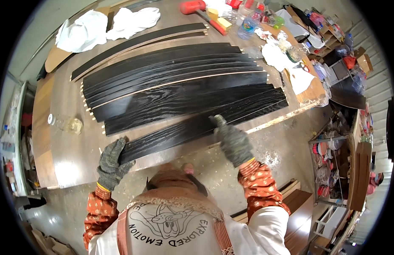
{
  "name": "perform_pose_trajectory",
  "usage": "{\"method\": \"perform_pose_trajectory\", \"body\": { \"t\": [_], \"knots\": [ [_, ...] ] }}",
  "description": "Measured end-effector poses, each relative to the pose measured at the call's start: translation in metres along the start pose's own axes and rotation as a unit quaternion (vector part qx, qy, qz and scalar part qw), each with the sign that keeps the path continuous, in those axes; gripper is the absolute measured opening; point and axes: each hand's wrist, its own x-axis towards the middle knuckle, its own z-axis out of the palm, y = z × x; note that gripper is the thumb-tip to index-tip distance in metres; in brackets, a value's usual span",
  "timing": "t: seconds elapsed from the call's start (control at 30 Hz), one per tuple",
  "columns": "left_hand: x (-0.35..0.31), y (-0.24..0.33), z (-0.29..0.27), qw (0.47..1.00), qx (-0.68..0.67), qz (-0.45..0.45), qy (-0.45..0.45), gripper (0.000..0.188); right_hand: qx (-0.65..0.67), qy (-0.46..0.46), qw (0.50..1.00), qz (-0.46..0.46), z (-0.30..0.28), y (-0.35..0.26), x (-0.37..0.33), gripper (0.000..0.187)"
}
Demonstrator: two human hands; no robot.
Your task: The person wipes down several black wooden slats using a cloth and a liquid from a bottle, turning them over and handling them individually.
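My left hand (113, 165), in a dark grey knit glove, holds the left end of the nearest black wood-grain board (171, 135), its fingers and thumb on either side of that end. This long narrow board lies slanted along the table's near edge. Over its middle is my right hand (234, 142), gloved alike, with the fingertips at the board's surface. Those fingertips are slightly blurred, and whether anything is in them cannot be made out. Just beyond lie several more black boards (175, 100) side by side, with small pale dowels (87, 109) sticking out of their ends.
Two narrow strips (141, 41) lie farther back. White cloths (84, 32) sit at the far left, a red mallet (203, 17) and a plastic bottle (249, 24) at the far right. A glass jar (71, 126) lies tipped at left. Shelving (333, 161) stands at right.
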Motion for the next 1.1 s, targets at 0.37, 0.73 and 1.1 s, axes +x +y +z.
{"method": "perform_pose_trajectory", "body": {
  "t": [0.37, 0.73, 1.1],
  "knots": [
    [-0.001, 0.001, -0.004, 0.997, -0.081, -0.018, -0.002, 0.075, 0.305, 0.190, 0.931, 0.068, -0.008, 0.096, 0.022, 0.044],
    [-0.009, 0.002, 0.001, 0.960, -0.249, -0.122, 0.027, 0.076, -0.016, 0.299, 0.954, -0.017, 0.012, 0.054, 0.021, 0.023],
    [-0.012, -0.001, 0.007, 0.972, -0.202, -0.092, 0.073, 0.075, 0.188, 0.130, 0.973, 0.036, -0.009, -0.002, 0.015, 0.036]
  ]
}}
